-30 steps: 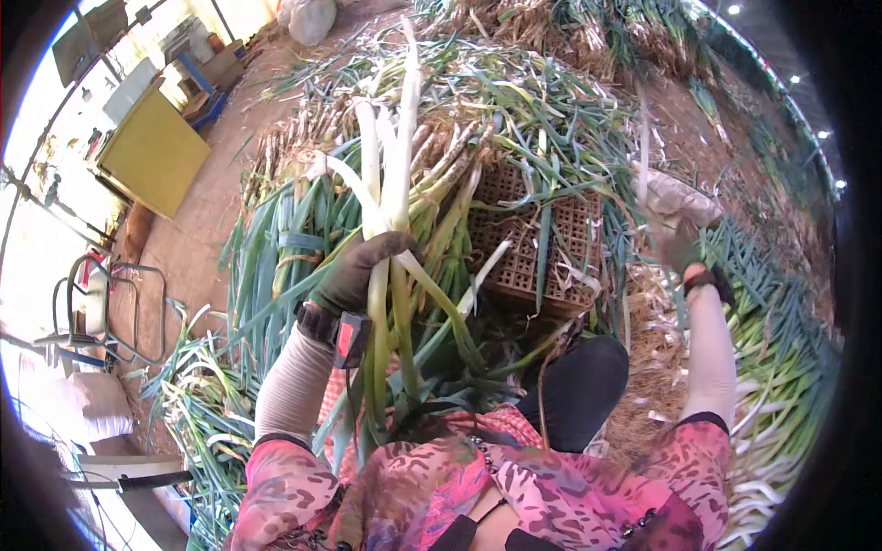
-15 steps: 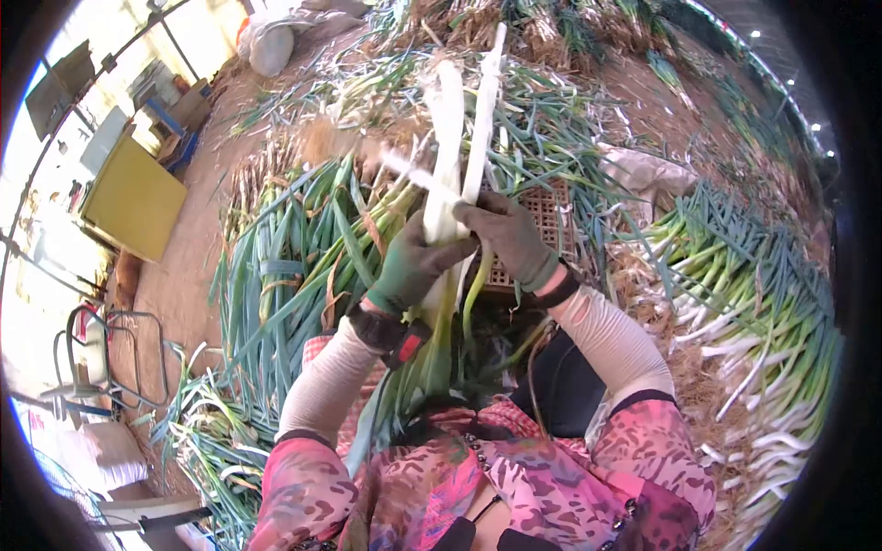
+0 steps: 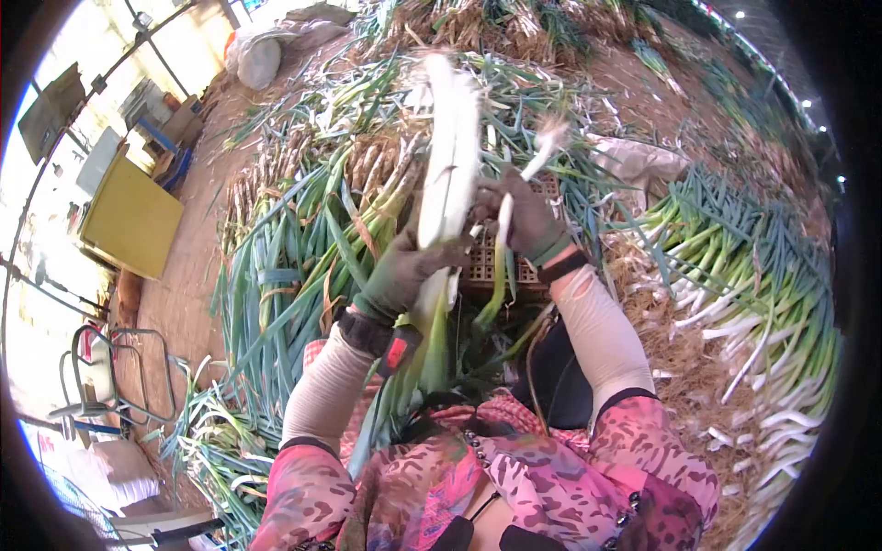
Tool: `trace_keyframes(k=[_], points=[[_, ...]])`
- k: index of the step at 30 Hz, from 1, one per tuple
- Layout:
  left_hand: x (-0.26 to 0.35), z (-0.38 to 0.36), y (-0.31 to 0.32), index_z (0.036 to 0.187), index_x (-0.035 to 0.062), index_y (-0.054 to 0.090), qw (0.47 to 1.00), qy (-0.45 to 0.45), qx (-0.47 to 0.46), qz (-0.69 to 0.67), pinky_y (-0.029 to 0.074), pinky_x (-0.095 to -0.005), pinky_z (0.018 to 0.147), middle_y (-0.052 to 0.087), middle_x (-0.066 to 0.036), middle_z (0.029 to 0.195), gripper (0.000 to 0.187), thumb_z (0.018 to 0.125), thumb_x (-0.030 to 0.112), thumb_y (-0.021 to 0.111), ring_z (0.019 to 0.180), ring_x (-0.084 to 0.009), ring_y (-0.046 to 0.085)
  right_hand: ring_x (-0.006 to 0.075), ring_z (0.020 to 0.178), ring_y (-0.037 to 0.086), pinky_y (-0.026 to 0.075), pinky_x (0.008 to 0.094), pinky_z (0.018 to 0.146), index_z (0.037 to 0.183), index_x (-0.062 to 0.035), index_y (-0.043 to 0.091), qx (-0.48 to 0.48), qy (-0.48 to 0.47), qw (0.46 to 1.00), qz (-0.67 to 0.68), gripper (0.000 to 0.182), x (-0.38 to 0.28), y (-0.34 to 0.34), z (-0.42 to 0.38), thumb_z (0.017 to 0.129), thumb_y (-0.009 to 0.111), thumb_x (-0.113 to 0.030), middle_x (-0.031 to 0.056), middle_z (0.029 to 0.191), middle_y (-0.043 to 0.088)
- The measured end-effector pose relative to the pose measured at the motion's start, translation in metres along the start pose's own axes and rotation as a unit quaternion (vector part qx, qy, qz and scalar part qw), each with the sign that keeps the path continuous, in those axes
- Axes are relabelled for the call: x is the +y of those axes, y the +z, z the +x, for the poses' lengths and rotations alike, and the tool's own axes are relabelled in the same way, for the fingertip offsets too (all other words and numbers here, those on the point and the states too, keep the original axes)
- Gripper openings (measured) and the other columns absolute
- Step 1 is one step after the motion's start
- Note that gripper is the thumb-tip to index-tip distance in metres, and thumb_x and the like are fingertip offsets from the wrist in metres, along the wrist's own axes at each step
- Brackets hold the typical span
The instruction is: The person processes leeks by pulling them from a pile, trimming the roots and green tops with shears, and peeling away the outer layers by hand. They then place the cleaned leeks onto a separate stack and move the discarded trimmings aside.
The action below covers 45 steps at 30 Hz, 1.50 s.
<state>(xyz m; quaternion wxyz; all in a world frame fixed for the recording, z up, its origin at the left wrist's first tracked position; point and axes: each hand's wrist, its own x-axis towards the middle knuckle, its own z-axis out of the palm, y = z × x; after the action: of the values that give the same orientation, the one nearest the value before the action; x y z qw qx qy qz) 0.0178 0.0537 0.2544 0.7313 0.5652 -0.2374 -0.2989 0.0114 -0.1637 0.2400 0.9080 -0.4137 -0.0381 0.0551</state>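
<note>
Left hand [image 3: 406,268]: fingers closed round leeks [image 3: 448,174], white ends up, over crate's [image 3: 481,263] left edge. Right hand [image 3: 525,219]: fingers bent, seemingly gripping thin stalk [image 3: 504,225], though blurred. Bundles [image 3: 276,275] left of crate; leek row [image 3: 735,266] along floor's [image 3: 197,308] right edge; sack [image 3: 636,158] near row's far end.

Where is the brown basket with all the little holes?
In the head view, the brown lattice crate is just right of the middle, partly hidden behind the gloved right hand, with long green leaves along its right side.
</note>
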Motion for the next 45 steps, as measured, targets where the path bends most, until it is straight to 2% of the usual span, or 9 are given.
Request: trace_keyframes(k=[5, 21, 23, 26, 30, 33, 37, 40, 45], points=[[-0.015, 0.018, 0.002, 0.111, 0.0041, 0.063, 0.993, -0.112, -0.001, -0.029, 0.048, -0.0265, 0.08, 0.064, -0.002, 0.096, 0.032, 0.089, 0.028, 0.066, 0.088, -0.0109, 0.059, 0.0144, 0.089, 0.062, 0.051, 0.0272, 0.078, 0.121, -0.0083, 0.056, 0.019, -0.059, 0.998, 0.007, 0.056, 0.027, 0.013, 0.01, 0.096, 0.04, -0.056, 0.0051, 0.1, 0.065], [-0.119, 0.096, -0.155, 0.094, 0.0044, 0.062, 0.939, 0.024, 0.303, 0.16, 0.043, -0.0292, 0.058, 0.06, -0.004, 0.081, 0.035, 0.091, 0.039, 0.058, 0.07, -0.0124, 0.053, 0.0088, 0.075, 0.056, 0.046, 0.0243, 0.066, 0.105, -0.0077, 0.065, 0.147, -0.011, 0.988, -0.033, 0.024, 0.137, -0.065, 0.072, 0.088, 0.067, -0.024, -0.002, 0.085, 0.062], [-0.13, 0.092, -0.167, 0.102, 0.0046, 0.063, 0.806, 0.018, 0.199, 0.558, 0.047, -0.0313, 0.066, 0.062, -0.008, 0.089, 0.034, 0.091, 0.037, 0.059, 0.074, -0.0153, 0.055, 0.0086, 0.077, 0.057, 0.046, 0.0242, 0.066, 0.103, -0.0072, 0.065, 0.174, 0.037, 0.982, -0.059, 0.023, 0.154, -0.074, 0.098, 0.09, 0.064, -0.026, -0.0001, 0.088, 0.062], [-0.121, 0.088, -0.127, 0.108, 0.0038, 0.063, 0.97, -0.096, 0.165, 0.151, 0.048, -0.0308, 0.072, 0.064, -0.008, 0.094, 0.037, 0.088, 0.034, 0.064, 0.079, -0.0158, 0.057, 0.0145, 0.076, 0.056, 0.047, 0.0282, 0.071, 0.102, -0.0004, 0.065, 0.078, -0.032, 0.95, -0.301, 0.032, 0.213, -0.118, 0.13, 0.092, 0.058, -0.03, 0.0059, 0.088, 0.065], [-0.161, 0.097, -0.132, 0.11, 0.0024, 0.064, 0.977, -0.133, 0.162, 0.039, 0.047, -0.0277, 0.072, 0.065, -0.005, 0.095, 0.039, 0.083, 0.03, 0.069, 0.081, -0.014, 0.058, 0.0188, 0.082, 0.058, 0.048, 0.0308, 0.08, 0.107, -0.001, 0.062, 0.141, 0.044, 0.972, -0.181, 0.031, 0.234, -0.113, 0.114, 0.09, 0.06, -0.027, 0.0076, 0.094, 0.065], [-0.146, 0.097, -0.116, 0.104, 0.0011, 0.065, 0.982, -0.134, 0.127, -0.039, 0.048, -0.0277, 0.07, 0.066, -0.005, 0.091, 0.031, 0.084, 0.024, 0.069, 0.078, -0.014, 0.059, 0.0207, 0.089, 0.061, 0.048, 0.0306, 0.084, 0.107, -0.0026, 0.058, 0.134, -0.083, 0.899, -0.409, 0.028, 0.215, -0.097, 0.094, 0.087, 0.064, -0.021, 0.0092, 0.1, 0.065], [-0.112, 0.109, -0.114, 0.11, -0.0005, 0.059, 0.997, -0.031, 0.057, 0.047, 0.05, -0.0282, 0.07, 0.064, -0.005, 0.087, 0.033, 0.082, 0.016, 0.068, 0.076, -0.0154, 0.061, 0.0244, 0.103, 0.06, 0.045, 0.0328, 0.092, 0.113, -0.0036, 0.058, 0.064, -0.232, 0.787, -0.568, 0.026, 0.181, -0.077, 0.083, 0.09, 0.052, -0.011, 0.0159, 0.11, 0.062], [-0.043, 0.101, -0.073, 0.109, -0.0004, 0.057, 0.993, -0.043, 0.109, -0.004, 0.049, -0.027, 0.068, 0.063, -0.004, 0.084, 0.033, 0.08, 0.012, 0.068, 0.073, -0.0146, 0.061, 0.0208, 0.103, 0.06, 0.047, 0.0322, 0.089, 0.116, -0.0016, 0.057, 0.003, -0.157, 0.892, -0.423, 0.028, 0.087, 0.001, 0.037, 0.089, 0.056, -0.01, 0.0143, 0.111, 0.062], [0.012, 0.074, -0.044, 0.105, -0.0032, 0.061, 0.98, 0.026, 0.104, 0.17, 0.051, -0.0258, 0.07, 0.066, -0.007, 0.087, 0.031, 0.084, 0.018, 0.065, 0.078, -0.0145, 0.063, 0.0132, 0.079, 0.06, 0.048, 0.0249, 0.074, 0.116, -0.0028, 0.059, 0.082, -0.179, 0.875, -0.442, 0.03, 0.014, 0.011, 0.006, 0.089, 0.057, -0.015, 0.0097, 0.089, 0.064]])
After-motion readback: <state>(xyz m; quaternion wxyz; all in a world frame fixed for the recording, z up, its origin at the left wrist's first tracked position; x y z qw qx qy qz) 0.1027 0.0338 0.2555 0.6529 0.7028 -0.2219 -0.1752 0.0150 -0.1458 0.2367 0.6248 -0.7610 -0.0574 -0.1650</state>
